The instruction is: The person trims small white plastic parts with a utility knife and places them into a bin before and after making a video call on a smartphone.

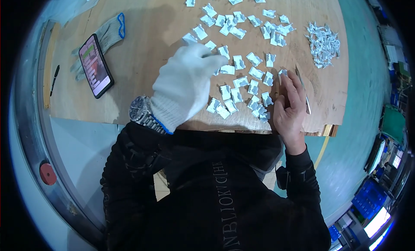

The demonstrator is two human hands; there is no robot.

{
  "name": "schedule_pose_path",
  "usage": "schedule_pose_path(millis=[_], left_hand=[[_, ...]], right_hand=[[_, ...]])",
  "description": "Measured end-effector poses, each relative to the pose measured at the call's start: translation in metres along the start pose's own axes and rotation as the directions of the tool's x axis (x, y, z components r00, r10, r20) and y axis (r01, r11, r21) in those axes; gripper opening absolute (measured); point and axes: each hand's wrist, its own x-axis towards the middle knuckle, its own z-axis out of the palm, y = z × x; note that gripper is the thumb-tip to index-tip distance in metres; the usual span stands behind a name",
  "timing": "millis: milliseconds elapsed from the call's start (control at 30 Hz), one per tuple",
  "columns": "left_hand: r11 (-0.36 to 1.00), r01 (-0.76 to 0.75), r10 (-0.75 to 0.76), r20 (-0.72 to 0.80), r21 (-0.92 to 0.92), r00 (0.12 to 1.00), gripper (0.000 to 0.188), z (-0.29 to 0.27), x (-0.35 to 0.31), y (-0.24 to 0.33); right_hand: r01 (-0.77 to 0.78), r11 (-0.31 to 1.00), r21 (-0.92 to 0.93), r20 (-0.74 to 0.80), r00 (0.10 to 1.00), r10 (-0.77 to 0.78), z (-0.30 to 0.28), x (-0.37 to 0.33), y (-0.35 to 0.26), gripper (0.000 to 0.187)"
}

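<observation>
My left hand [183, 78], in a white knitted glove, reaches over the small silvery metal pieces [239, 62] on the wooden table. Its fingers are bent inward and closed, the tips beside a piece [227, 69]; whatever may be between them is hidden. My bare right hand [290, 105] rests near the table's front edge with its fingers stretched forward. One fingertip touches a small metal piece [282, 73]. Along the outer side of that hand lies a thin pointed metal tool [308, 103], apparently not gripped. Several stamped, bent pieces are scattered between and beyond the hands.
A pile of thin silvery metal bits [323, 44] lies at the right of the wooden table [142, 39]. To the left are a phone [96, 67] with its screen lit, another knitted glove [110, 32] under it, and a black pen [55, 80].
</observation>
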Motion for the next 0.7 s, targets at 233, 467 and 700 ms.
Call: schedule_pose_path(millis=[233,467,700], left_hand=[[0.987,-0.144,0.137,0.092,0.068,0.986,0.029,0.009,0.011,0.002],[0.999,-0.006,0.011,0.111,-0.046,0.994,0.023,-0.001,0.014,0.017],[0.979,-0.113,0.080,0.189,0.171,0.979,0.022,-0.002,0.020,0.019]], right_hand=[[0.033,0.995,0.090,0.021,0.999,-0.035,-0.002,-0.005,0.013,0.042],[-0.101,0.925,0.367,-0.022,0.993,0.117,-0.001,-0.012,0.011,0.038],[0.006,1.000,-0.014,-0.186,0.983,-0.009,-0.022,0.004,0.036,0.033]])
